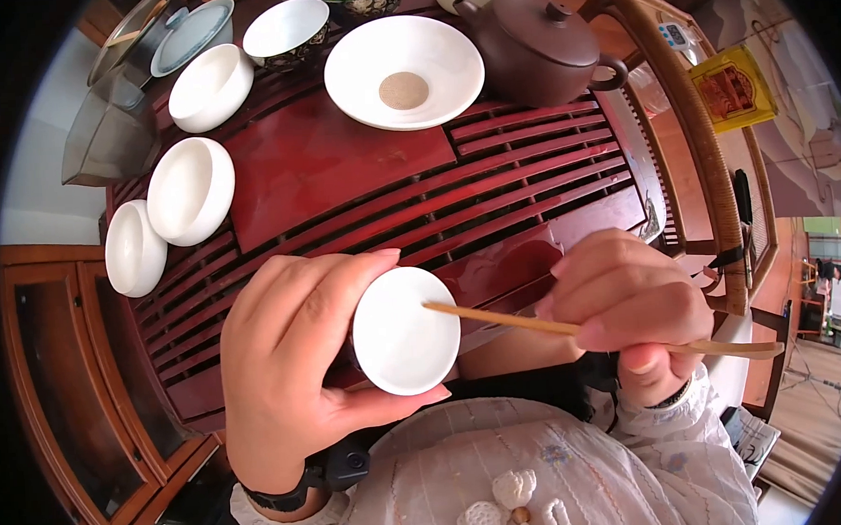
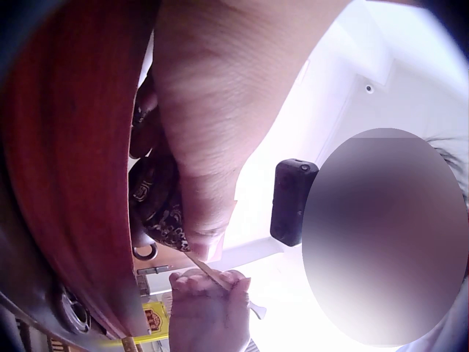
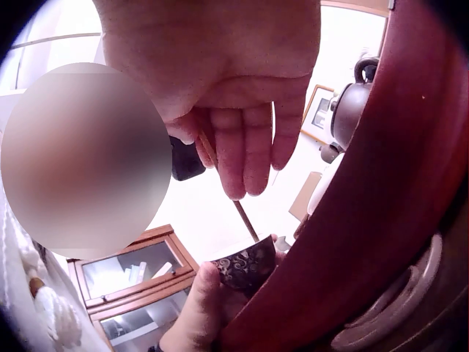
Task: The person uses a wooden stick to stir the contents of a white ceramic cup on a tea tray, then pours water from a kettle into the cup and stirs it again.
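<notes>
In the head view my left hand [image 1: 279, 358] grips a small teacup [image 1: 405, 343], fingers on the far side and thumb on the near side. The cup's inside is white; its outer wall [image 3: 247, 268], seen in the right wrist view, is dark with a pale scroll pattern. My right hand [image 1: 633, 300] pinches a thin bamboo tea pick [image 1: 507, 319] between thumb and fingers. Its narrow tip points left and overlaps the cup's white inside, while the broader, flat end sticks out to the right past the hand.
A slatted red-brown tea tray [image 1: 332, 163] lies ahead. On it stand a wide white bowl [image 1: 356, 73] with a tan disc at its bottom, a dark clay teapot [image 1: 543, 51], several white cups [image 1: 192, 191] at left and a grey translucent container [image 1: 105, 135]. A rattan-edged shelf [image 1: 707, 156] borders the right.
</notes>
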The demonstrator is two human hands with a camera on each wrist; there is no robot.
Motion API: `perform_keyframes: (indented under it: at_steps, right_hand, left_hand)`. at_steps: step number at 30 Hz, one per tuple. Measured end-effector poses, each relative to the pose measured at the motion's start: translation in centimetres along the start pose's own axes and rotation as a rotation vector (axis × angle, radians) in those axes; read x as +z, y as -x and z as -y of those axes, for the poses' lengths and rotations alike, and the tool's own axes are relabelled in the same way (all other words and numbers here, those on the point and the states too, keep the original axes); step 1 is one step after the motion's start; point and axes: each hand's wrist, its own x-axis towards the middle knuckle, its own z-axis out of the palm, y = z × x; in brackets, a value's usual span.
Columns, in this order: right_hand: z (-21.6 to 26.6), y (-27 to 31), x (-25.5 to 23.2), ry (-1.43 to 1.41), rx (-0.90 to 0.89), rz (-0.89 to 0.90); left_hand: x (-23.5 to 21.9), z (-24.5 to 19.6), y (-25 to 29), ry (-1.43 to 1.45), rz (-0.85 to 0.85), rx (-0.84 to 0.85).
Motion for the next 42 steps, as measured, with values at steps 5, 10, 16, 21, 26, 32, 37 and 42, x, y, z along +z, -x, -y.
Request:
perform_keyframes:
  at_steps: [5,10,16,21,26,32,37,42]
  right_hand:
    - [0.2,0.6,0.1,-0.069,0.043,-0.063]
    - [1.2,0.7,0.0,-0.086,0.074,-0.025]
    - [2.0,1.7,0.5,-0.155,0.190,-0.180]
    - [1.8,1.7,0.8,-0.170,0.208,-0.187]
    - [0.9,0.2,2.1,0.006,0.040,0.066]
    - [1.3,-0.2,3.6,0.173,-0.019,0.106]
    - [1.8,-0.1,3.5,0.262,-0.010,0.149]
    - [1.4,0.3,3.2,0.217,-0.001,0.107]
  left_hand:
    - [0.1,0.1,0.2,0.005,0.009,0.023]
    - [0.3,0.2,0.8,0.020,0.000,-0.010]
    - [0.3,0.2,0.8,0.019,-0.021,0.014]
    - [0.4,0.4,0.9,0.043,-0.032,0.009]
    - [0.4,0.3,0.7,0.101,-0.041,-0.005]
    - [1.3,0.5,1.3,0.330,-0.089,-0.102]
    - [0.3,0.2,0.7,0.161,0.034,-0.014]
    - [0.1,-0.1,0.5,0.185,0.036,-0.006]
